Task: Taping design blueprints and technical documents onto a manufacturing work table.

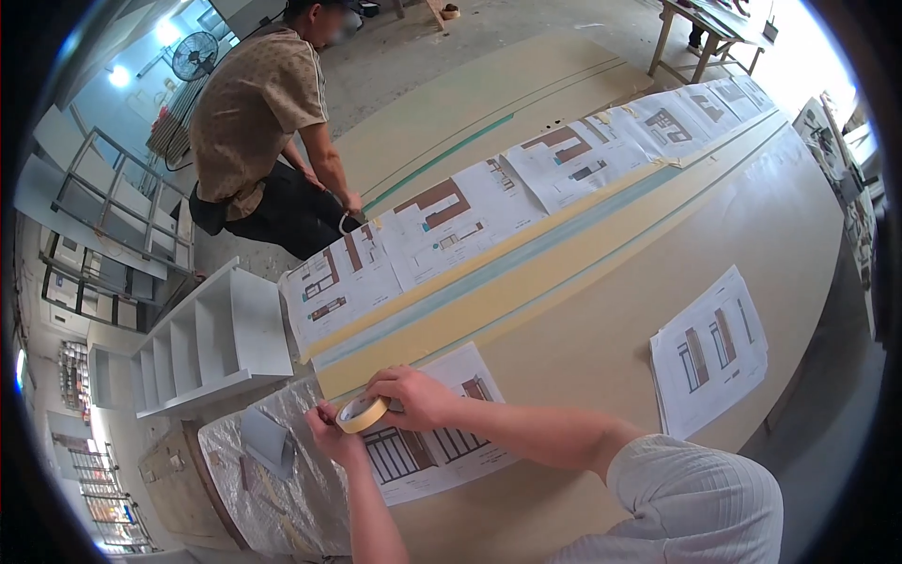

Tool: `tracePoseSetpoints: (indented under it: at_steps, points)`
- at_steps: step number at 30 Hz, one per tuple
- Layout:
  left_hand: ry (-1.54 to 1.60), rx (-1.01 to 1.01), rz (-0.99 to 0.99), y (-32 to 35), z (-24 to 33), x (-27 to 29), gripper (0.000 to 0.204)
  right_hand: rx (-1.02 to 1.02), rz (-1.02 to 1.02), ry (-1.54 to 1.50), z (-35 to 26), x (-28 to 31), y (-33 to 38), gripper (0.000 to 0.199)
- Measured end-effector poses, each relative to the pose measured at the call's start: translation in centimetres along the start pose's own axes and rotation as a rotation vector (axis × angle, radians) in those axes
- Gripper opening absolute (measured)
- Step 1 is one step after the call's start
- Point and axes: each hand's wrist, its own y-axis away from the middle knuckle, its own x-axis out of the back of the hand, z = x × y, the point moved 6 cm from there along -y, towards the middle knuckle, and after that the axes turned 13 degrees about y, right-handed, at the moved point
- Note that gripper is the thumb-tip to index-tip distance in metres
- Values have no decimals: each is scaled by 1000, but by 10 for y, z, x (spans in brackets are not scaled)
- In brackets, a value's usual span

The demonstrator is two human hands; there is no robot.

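Workshop floor (385, 113), grey, underlies one large tan board (733, 254), which fills the foreground. Beyond it lies a second board (507, 85) with a green stripe. One co-worker (254, 122) bends at the near board's far left edge. Left of the board stand one white shelf unit (202, 329) and, farther off, metal frames (122, 188); nearer, a sheet of silvery foil (310, 522) bears a grey piece (268, 442). One blue-green band (526, 258), flanked by yellow strips, runs along the board beside a row of printed sheets (460, 226), whose far end is too small to count. One loose stack of sheets (709, 352) rests at right. One single sheet (404, 470) lies below the hands, its upper part hidden by them and its right part by the right forearm. Right hand (413, 399): fingers curled over the upper right rim of one yellow tape roll (365, 414). Left hand (336, 437): fingers drawn narrow at the roll's left edge; whether they grip it cannot be told. The roll sits between the two hands, over the sheet's upper left corner.
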Motion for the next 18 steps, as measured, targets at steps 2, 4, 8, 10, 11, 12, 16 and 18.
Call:
tracePoseSetpoints:
  at_steps: [2,4,8,10,11,12,16,18]
  points:
    - [-4,-24,9,0,1,1,40,-5,-16,-7,1,1,0,31]
    - [32,-26,-16,-1,0,0,41,-4,-11,-9,0,1,0,31]
    - [57,-40,1,0,2,0,42,-9,-8,-4,1,0,0,32]
    - [73,-24,-7,0,2,-1,43,-7,-9,-1,2,0,-1,32]
    - [72,-20,-3,0,2,-1,43,-5,-7,2,3,0,-1,32]
    - [67,-51,-1,1,4,-1,43,-4,-12,1,3,0,0,32]
    - [73,-25,-18,-1,0,0,42,-7,-25,-15,2,-2,-2,34]
    - [63,-22,-6,-3,1,1,42,-7,-30,-28,2,-4,-2,35]
